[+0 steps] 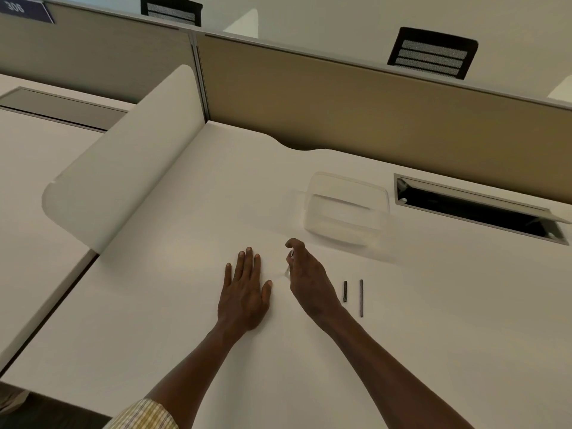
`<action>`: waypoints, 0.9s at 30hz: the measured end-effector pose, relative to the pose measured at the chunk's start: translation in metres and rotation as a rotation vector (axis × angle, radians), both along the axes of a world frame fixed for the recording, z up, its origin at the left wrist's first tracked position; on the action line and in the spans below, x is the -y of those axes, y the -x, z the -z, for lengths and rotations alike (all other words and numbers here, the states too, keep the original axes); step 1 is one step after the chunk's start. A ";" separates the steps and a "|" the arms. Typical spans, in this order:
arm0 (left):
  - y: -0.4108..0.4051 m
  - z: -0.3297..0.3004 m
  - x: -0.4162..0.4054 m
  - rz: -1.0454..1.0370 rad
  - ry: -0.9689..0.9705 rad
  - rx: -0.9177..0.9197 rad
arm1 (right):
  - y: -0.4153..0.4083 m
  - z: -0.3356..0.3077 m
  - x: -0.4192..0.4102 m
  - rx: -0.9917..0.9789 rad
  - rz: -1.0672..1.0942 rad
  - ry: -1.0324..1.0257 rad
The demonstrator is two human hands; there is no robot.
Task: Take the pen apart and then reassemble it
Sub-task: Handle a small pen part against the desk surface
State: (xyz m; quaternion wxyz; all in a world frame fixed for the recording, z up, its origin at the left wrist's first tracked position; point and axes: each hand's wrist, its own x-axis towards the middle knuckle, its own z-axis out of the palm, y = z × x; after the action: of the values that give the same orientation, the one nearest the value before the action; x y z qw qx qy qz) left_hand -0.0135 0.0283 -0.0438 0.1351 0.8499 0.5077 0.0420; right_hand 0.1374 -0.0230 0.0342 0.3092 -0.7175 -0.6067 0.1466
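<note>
Curled loosely over something small and pale, too blurred to name, your right hand (pixel 305 274) hovers above the desk (pixel 185 305); whether it grips, you cannot tell. Your left hand (pixel 244 292) lies flat and empty beside it. Just right of that right hand lie two dark pen parts, long rod (pixel 361 298) and short piece (pixel 345 291), so disassembly looks done, reassembly pending. Far back-left, a sign (pixel 24 9) reads "306".

smooth matt white desk (pixel 402 351), clear glossy plastic tray (pixel 346 209), checked cloth sleeve (pixel 142 416)

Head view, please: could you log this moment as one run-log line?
stage: pen apart | left hand: flat on desk, empty | right hand: curled around small clear part, unclear | two dark rods: on desk, right of right hand
</note>
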 end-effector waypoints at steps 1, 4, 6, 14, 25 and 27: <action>0.000 0.000 0.000 0.000 0.000 0.000 | 0.000 0.001 0.001 -0.011 0.001 0.000; 0.000 0.001 0.000 -0.002 -0.004 -0.010 | 0.001 0.001 0.001 -0.009 -0.008 -0.020; 0.000 0.001 -0.001 -0.004 -0.002 -0.010 | 0.001 0.000 0.001 0.059 -0.016 -0.062; 0.000 -0.001 0.000 -0.001 -0.002 0.014 | -0.001 0.007 -0.002 0.078 0.014 -0.128; -0.001 -0.001 0.001 0.001 -0.012 -0.007 | 0.001 0.000 -0.010 0.100 0.014 -0.155; 0.000 0.000 0.000 0.001 -0.016 -0.013 | 0.002 0.003 -0.010 0.070 -0.009 -0.131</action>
State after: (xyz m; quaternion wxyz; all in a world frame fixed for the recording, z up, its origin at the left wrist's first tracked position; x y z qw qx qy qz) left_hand -0.0135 0.0287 -0.0435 0.1251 0.8513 0.5079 0.0407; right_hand 0.1359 -0.0129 0.0312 0.3336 -0.6977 -0.6285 0.0827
